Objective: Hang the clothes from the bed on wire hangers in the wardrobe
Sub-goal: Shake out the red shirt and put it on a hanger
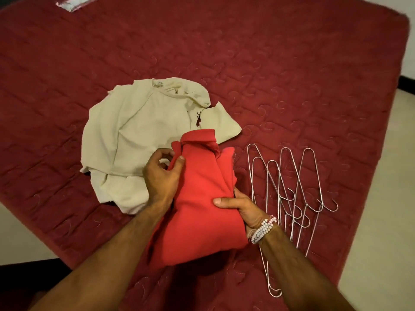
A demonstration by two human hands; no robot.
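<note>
I see the left hand (160, 176) pinching the folded red collared shirt (199, 212) near its collar, centre frame; the right hand (241, 207) grips its side. Silver wire hangers (289, 191) lie right of it, a crumpled cream shirt (143, 131) upper left.

On the dark red quilted bed (292, 63): cream clothes (139, 135) heaped near the middle, wire hangers (289, 194) fanned toward the right edge, pale strip (74, 3) at the far edge.
</note>
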